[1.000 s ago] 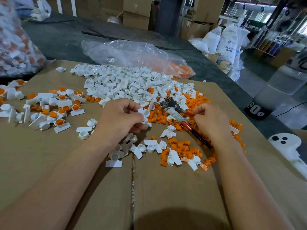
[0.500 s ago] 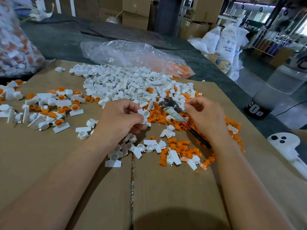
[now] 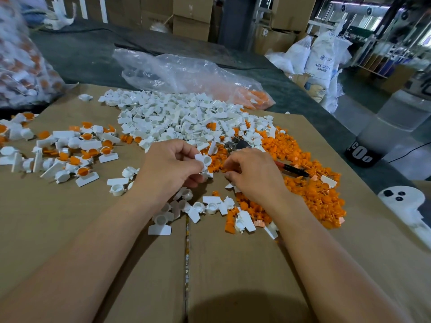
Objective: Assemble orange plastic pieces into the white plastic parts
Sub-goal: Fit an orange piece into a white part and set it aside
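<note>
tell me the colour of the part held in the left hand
The part in the left hand is plain white, seen best in the head view.

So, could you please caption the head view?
Left hand holds a white part; right hand touches the orange pieces.

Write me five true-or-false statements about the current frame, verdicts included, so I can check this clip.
1. The left hand holds a white part. True.
2. That white part's cup already has an orange piece in it. False: the cup looks empty.
3. The red-handled tool lies left of the left hand. False: it lies beyond the right hand, among the loose orange pieces.
4. Assembled parts with orange inserts lie on the left of the cardboard. True.
5. The clear plastic bag sits on top of the white pile. False: it lies beyond the pile.
</note>
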Demonstrator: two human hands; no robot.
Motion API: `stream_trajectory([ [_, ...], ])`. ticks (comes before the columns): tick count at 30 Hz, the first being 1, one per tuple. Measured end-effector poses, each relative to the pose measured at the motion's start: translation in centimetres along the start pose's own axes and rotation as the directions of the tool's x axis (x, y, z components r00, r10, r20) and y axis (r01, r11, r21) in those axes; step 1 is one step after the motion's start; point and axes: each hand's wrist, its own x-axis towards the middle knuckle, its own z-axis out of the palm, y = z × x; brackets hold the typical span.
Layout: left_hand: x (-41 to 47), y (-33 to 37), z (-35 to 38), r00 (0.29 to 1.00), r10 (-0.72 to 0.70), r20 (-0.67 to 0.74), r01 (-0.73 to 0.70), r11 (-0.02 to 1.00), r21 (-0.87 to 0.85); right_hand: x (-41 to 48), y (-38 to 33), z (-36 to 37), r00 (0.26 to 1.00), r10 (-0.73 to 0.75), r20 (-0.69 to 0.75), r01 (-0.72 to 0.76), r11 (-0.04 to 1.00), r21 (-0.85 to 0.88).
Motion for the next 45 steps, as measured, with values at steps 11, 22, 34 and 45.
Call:
stream_trajectory([
  [11,-0.2,0.3,0.1,1.000,-0.011,0.028,0.010,1.000,0.006,-0.6,0.1,-0.9,0.983,0.025,-0.184,0.036,0.946,0.321],
  [22,-0.3,0.1,0.2,1.000,-0.007,0.022,0.006,1.000,0.029,-1.6,-1.6,-1.2,0.966,0.135,-0.219,0.047,0.743,0.668],
  [34,-0.4,0.2,0.2,0.999,0.017,0.042,-0.017,1.000,-0.011,-1.7,-2.6,-0.3,0.957,0.104,-0.271,0.127,0.691,0.712],
  [45,-0.5,0.3,0.2,0.999,0.047,0.010,-0.047,0.999,-0.018,-1.7,-2.9,0.1,0.933,0.099,-0.345,0.143,0.779,0.611],
])
